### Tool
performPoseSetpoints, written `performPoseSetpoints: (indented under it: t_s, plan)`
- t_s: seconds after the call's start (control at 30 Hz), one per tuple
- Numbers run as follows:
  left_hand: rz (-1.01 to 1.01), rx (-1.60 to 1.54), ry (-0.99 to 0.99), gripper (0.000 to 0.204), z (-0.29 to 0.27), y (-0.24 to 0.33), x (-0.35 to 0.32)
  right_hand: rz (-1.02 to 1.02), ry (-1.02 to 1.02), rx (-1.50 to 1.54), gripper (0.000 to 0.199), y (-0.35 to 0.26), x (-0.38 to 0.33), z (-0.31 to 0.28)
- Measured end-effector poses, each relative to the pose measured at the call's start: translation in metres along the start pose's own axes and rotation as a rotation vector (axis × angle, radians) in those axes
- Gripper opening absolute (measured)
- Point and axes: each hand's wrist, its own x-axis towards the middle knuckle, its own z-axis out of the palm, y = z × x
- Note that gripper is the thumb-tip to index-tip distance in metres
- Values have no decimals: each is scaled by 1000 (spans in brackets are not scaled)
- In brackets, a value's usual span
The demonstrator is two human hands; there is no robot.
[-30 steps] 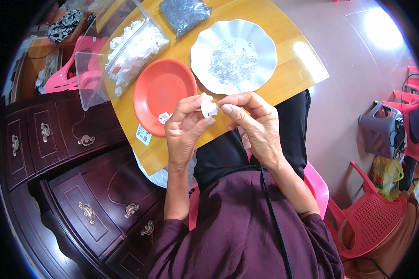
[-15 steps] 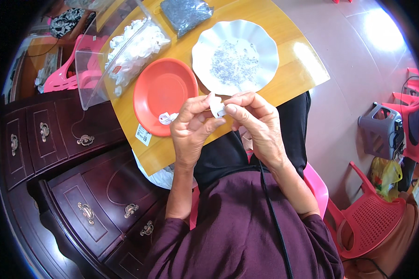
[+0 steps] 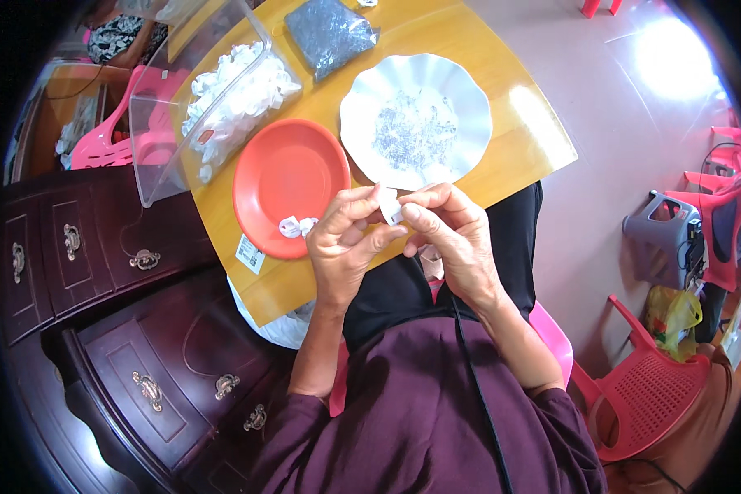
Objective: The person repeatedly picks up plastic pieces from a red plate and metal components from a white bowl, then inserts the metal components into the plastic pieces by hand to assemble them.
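The left hand and right hand pinch one small white plastic piece between closed fingertips (probably for steadiness) over the near edge of the yellow wooden tabletop; the round orange plastic plate lies just left.

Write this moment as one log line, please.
left hand: holds small white piece | right hand: pinches same piece | red plate: two white pieces | white dish: grey bits

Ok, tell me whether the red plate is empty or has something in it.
Not empty. The red plate holds a couple of small white pieces near its front rim, beside the left hand; the rest of it is bare.
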Motion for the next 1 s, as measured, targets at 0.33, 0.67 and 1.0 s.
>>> performPoseSetpoints:
  t_s: [0.33,0.67,1.0]
  plan:
    - [344,659,217,31,-65,67,83,-433,111,-1357,18,-56,90,-38]
    - [641,1237,386,46,-148,86,118,-460,110,-1964,5,-48,127,-38]
    - [-33,1161,-6,32,-117,58,3,-439,92,-1809,8,-52,132,-30]
